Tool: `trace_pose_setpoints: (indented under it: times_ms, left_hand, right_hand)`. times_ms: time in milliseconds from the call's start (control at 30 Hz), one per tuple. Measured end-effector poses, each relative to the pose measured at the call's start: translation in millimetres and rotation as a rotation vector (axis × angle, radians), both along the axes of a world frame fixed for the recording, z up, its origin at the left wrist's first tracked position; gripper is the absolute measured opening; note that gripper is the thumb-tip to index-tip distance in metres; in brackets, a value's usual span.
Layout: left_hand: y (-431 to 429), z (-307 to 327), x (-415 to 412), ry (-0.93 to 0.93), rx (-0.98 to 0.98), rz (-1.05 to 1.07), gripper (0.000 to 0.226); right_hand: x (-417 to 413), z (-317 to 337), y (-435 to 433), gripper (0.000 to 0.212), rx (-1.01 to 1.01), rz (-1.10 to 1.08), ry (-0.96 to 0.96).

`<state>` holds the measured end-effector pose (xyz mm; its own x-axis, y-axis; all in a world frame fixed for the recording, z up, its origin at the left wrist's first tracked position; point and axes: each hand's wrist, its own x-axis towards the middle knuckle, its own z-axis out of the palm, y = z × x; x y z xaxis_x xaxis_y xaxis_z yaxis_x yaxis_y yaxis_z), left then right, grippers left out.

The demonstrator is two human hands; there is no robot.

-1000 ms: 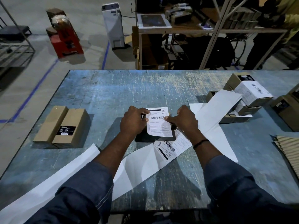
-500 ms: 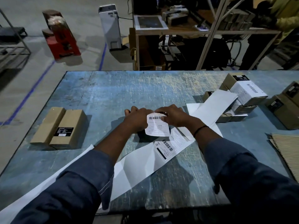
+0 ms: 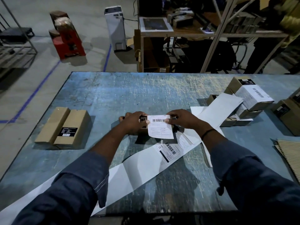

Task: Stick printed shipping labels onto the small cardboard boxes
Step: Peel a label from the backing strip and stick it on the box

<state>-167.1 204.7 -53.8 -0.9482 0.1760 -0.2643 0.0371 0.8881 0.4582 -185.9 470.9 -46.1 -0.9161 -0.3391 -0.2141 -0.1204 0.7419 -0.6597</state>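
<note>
A small cardboard box (image 3: 142,119) stands at the middle of the blue table (image 3: 146,91), mostly hidden under my hands and a white shipping label (image 3: 160,126). My left hand (image 3: 134,122) grips the box's left end, thumb at the label's edge. My right hand (image 3: 182,119) pinches the label's upper right part against the box. The label's lower half hangs over the box's near side. A long strip of label backing (image 3: 139,168) with one printed label (image 3: 168,151) lies under my arms.
Two brown boxes (image 3: 65,127) lie side by side at the left. Labelled boxes (image 3: 250,95) are stacked at the right, with more brown boxes (image 3: 289,114) and corrugated sheets (image 3: 290,153) further right. Beyond the table are shelving (image 3: 211,33), a red crate (image 3: 68,38) and a white device (image 3: 115,28).
My right hand has moved back to the right along the label's top, and the label now lies flatter with its barcode end showing. My left hand stays on the box.
</note>
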Motion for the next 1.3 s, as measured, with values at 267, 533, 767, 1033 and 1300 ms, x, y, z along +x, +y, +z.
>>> trace_pose_setpoints:
  times_ms: [267, 533, 767, 1033, 1300]
  left_hand:
    - [2, -9, 20, 0.488, 0.123, -0.060, 0.025]
    - [4, -23, 27, 0.483, 0.389, -0.054, 0.017]
    - [1, -25, 29, 0.462, 0.389, -0.075, 0.029]
    - [-2, -23, 36, 0.614, 0.244, -0.193, 0.027]
    - [-6, -18, 33, 0.532, 0.285, -0.211, 0.033]
  right_hand:
    - [29, -19, -11, 0.009, 0.024, 0.020, 0.514]
    - [32, -11, -20, 0.025, -0.043, -0.033, 0.431]
    - [41, -16, -16, 0.029, 0.007, 0.008, 0.475]
    - [52, -38, -16, 0.032, 0.134, 0.079, 0.737]
    - [56, -36, -16, 0.036, -0.141, 0.003, 0.450]
